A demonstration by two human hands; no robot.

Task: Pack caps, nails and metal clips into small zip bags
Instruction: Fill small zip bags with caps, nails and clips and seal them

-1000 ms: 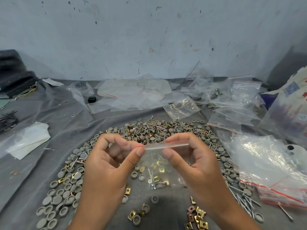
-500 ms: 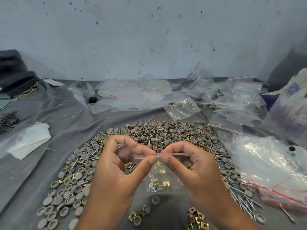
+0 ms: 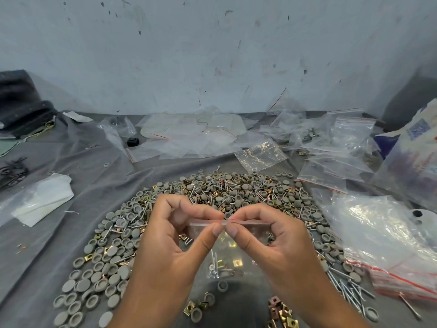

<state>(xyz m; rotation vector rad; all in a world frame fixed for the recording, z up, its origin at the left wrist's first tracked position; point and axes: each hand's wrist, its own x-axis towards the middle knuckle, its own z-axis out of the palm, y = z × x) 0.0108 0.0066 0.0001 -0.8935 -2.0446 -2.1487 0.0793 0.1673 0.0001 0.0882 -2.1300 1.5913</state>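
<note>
A small clear zip bag (image 3: 227, 254) hangs between my hands, with nails and brass clips lying in its bottom. My left hand (image 3: 172, 245) pinches its top strip with thumb and forefinger near the middle. My right hand (image 3: 272, 242) pinches the same strip right beside it, thumb tips nearly touching. Below and around them a wide pile of grey caps (image 3: 113, 263), nails (image 3: 350, 287) and brass metal clips (image 3: 283, 316) covers the grey cloth.
Empty zip bags (image 3: 262, 156) and clear plastic sheets lie at the back. A stack of red-striped bags (image 3: 383, 247) sits at the right. A white folded packet (image 3: 45, 200) lies at the left, dark items at the far left. A pale wall stands behind.
Both hands came lower and nearer together along the bag's top strip; the pinching thumbs, apart a second ago, now almost meet at its middle.
</note>
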